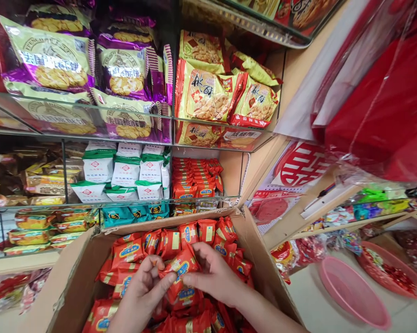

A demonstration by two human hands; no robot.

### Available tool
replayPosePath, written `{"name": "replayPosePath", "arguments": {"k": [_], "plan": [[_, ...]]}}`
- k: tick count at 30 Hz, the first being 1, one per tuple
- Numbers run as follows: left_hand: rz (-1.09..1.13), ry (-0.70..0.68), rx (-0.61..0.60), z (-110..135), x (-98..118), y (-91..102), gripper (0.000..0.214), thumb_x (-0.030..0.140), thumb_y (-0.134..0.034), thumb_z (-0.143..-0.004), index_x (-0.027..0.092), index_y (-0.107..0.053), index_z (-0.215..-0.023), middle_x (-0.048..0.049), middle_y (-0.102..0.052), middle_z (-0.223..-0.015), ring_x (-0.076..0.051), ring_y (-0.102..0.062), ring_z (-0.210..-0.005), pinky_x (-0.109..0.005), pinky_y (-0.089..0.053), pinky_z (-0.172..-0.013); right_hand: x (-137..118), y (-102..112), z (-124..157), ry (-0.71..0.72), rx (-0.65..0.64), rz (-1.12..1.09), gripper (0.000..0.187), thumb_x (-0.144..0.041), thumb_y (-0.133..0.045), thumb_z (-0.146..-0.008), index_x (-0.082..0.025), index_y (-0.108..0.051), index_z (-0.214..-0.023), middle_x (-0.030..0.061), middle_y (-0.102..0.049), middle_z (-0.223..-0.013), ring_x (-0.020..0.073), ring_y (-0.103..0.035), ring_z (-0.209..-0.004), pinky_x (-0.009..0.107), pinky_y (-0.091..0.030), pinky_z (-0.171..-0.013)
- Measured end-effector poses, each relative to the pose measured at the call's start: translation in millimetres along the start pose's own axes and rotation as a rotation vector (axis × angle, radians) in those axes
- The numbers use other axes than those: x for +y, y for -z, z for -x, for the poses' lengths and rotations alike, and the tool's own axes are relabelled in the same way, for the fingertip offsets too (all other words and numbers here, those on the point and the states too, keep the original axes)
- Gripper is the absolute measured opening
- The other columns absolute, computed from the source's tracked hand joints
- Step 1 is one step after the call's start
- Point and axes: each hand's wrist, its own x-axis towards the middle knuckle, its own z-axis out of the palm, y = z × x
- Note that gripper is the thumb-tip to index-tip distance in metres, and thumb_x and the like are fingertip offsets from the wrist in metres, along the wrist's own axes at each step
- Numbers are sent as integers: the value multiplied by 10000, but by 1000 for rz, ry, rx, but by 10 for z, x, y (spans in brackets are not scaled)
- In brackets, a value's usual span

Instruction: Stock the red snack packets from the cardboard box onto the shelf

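Note:
An open cardboard box (73, 277) in front of me is full of small red and orange snack packets (132, 252). Both my hands are inside it. My left hand (142, 289) and my right hand (215, 275) pinch the same bunch of red packets (180, 270) between thumbs and fingers, held just above the pile. Fingers of both hands are closed on the wrappers.
Glass shelves behind the box hold purple and yellow biscuit bags (52, 64), red and yellow bags (208, 92), white and green packs (125, 171) and a stack of matching red packets (194, 178). A pink basin (350, 291) lies on the floor at right, beside a red tray (392, 273).

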Motion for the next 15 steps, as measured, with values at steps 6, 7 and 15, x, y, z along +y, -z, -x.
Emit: {"name": "replayPosePath", "arguments": {"k": [6, 7, 15], "plan": [[-34, 3, -49, 56, 104, 7, 382, 454, -557, -725, 268, -364, -998, 46, -605, -759, -103, -588, -433, -186, -407, -348, -655, 246, -6, 254, 147, 437, 407, -214, -525, -755, -251, -432, -1149, 31, -536, -1101, 161, -527, -968, 284, -431, -809], [-48, -1, -47, 57, 111, 6, 358, 445, -544, -739, 267, -373, -999, 54, -597, -725, -102, -582, -437, -185, -403, -356, -820, 341, -62, 332, 248, 565, 403, -217, -514, -762, -243, -424, -1154, 39, -532, -1098, 163, -525, -959, 284, -429, -802], [-48, -11, -43, 1, -51, 58, 362, 463, -579, -702, 254, -434, -960, 69, -566, -634, -114, -566, -448, -201, -383, -382, -1325, 927, -919, 377, 15, 1507, 376, 0, -437, -709, -183, -614, -986, 45, -601, -976, 168, -494, -930, 287, -340, -855]]}}
